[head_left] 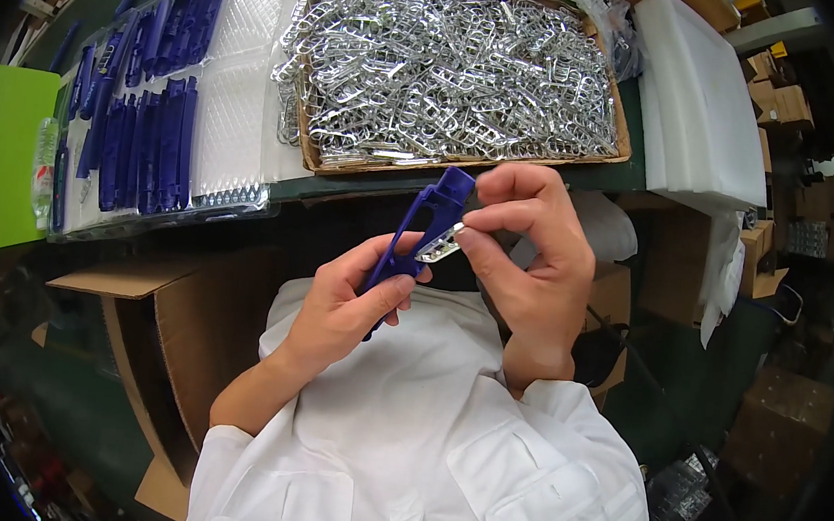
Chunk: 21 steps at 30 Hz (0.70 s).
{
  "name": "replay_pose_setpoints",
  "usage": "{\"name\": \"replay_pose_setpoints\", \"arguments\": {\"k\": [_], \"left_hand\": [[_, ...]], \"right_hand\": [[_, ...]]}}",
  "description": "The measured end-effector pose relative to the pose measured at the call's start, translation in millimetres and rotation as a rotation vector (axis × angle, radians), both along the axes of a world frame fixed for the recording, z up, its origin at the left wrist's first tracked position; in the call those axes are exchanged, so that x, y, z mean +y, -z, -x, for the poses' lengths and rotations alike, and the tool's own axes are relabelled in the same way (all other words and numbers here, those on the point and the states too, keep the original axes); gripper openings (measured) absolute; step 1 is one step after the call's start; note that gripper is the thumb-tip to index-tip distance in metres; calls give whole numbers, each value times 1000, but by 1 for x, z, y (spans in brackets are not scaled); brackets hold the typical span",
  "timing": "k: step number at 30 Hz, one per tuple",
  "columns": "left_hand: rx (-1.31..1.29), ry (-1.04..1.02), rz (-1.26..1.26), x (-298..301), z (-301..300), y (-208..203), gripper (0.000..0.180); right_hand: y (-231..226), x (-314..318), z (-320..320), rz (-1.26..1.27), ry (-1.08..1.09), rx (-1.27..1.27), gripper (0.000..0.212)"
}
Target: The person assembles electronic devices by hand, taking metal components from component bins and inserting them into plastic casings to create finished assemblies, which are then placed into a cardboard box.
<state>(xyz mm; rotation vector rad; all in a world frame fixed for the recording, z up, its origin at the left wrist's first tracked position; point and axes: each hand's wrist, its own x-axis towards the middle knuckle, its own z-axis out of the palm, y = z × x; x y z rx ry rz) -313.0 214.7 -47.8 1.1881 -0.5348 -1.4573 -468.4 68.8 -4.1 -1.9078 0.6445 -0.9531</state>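
Head view, looking down past my white shirt (407, 379): the fingers of my left hand (339, 298) are closed around the lower part of a blue plastic piece (453, 190), held tilted in front of my chest. The thumb and forefinger of my right hand (542, 252) pinch one end of a small silver metal clip (441, 247). Its other end points at the blue piece; I cannot tell whether they touch. Beyond my hands, a shallow cardboard box (475, 163) heaped with loose silver clips (453, 70) sits on the dark green bench (289, 190). Left of it, a clear plastic tray (235, 126) carries two rows of similar blue pieces (154, 143). White foam sheets (699, 97) stand stacked at the right.
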Motion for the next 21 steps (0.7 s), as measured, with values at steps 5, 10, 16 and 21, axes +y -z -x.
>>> {"name": "replay_pose_setpoints", "arguments": {"k": [5, 10, 16, 21], "left_hand": [[-8, 46, -11, 8, -7, 1, 44], [19, 63, 6, 14, -14, 0, 45], [61, 75, 16, 21, -20, 4, 46], [87, 82, 38, 24, -22, 8, 48]], "right_hand": [[-2, 9, -19, 130, -14, 132, 17], [2, 17, -30, 154, -10, 210, 15], [2, 25, -39, 218, 5, 264, 15], [2, 30, -41, 215, 2, 284, 15]]}}
